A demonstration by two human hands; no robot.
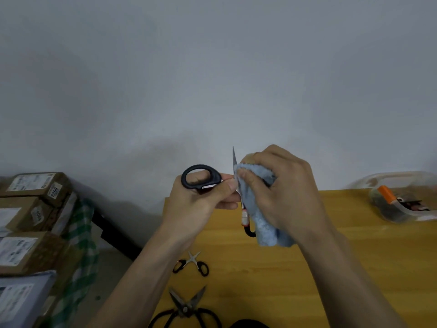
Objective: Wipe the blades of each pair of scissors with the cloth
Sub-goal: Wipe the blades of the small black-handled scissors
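Left hand [203, 197] and right hand [283, 185] raised together, fingers curled.

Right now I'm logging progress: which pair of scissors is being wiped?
The black-handled scissors held up in the left hand, one blade wrapped in the blue cloth. The small scissors and large black scissors lie open on the table.

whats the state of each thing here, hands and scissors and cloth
left hand: grips black-handled scissors
black-handled scissors: held up, open
right hand: presses blue cloth on blade
blue cloth: bunched, hanging down
small scissors: on table, open
large scissors: on table, open
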